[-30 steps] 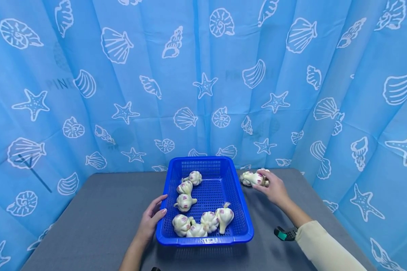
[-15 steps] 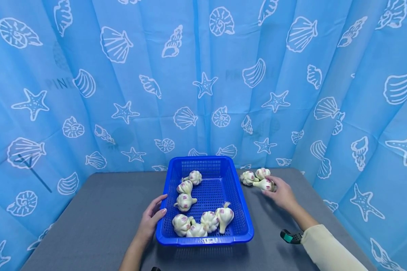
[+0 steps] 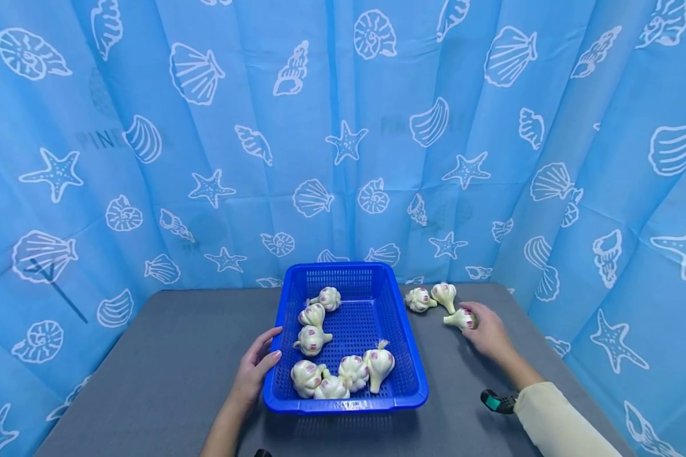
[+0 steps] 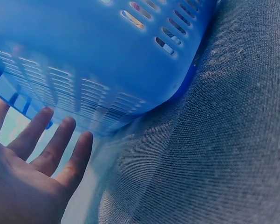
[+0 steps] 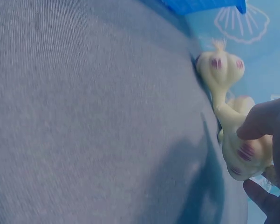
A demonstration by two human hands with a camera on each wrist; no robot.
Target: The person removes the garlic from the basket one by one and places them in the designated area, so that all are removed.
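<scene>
My right hand [image 3: 488,331] pinches a white garlic bulb [image 3: 461,318] with purple marks, low over the table to the right of the basket. In the right wrist view, thumb and finger lie on either side of this garlic bulb [image 5: 244,149], its stem pointing toward another garlic bulb [image 5: 220,70]. Two more bulbs lie just beyond it, one garlic bulb [image 3: 444,296] touching or nearly touching the other garlic bulb [image 3: 419,299]. My left hand [image 3: 253,370] rests at the left side of a blue plastic basket [image 3: 357,324], fingers extended along its slotted wall [image 4: 46,46].
Inside the basket, several garlic bulbs [image 3: 311,341] line the left side and near end. A grey cloth [image 3: 194,355] covers the table. A blue shell-print curtain [image 3: 343,165] hangs behind and around it. A dark wrist strap [image 3: 498,402] shows under my right forearm.
My right hand has drawn one garlic bulb right and nearer, away from the two others, which now show fully. One of those has turned its stem nearer. The left hand and basket stay put.
</scene>
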